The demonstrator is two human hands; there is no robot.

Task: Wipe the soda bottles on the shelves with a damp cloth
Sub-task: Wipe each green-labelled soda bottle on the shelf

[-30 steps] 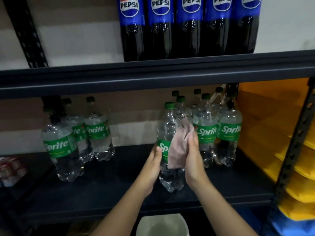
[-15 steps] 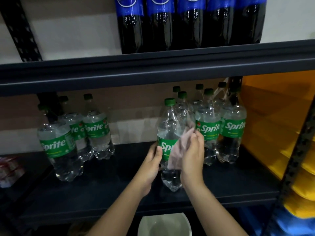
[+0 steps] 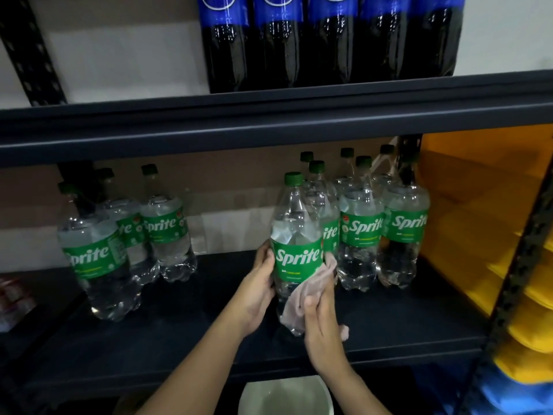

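Left hand (image 3: pixel 259 285) gripping Sprite bottle (image 3: pixel 296 250), right hand (image 3: pixel 321 310) pressing cloth (image 3: pixel 308 290) near shelf edge (image 3: pixel 389 356)

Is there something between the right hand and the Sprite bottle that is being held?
Yes: the pink cloth lies between the right hand and the lower right side of the bottle. The left hand holds the bottle directly, nothing between them.
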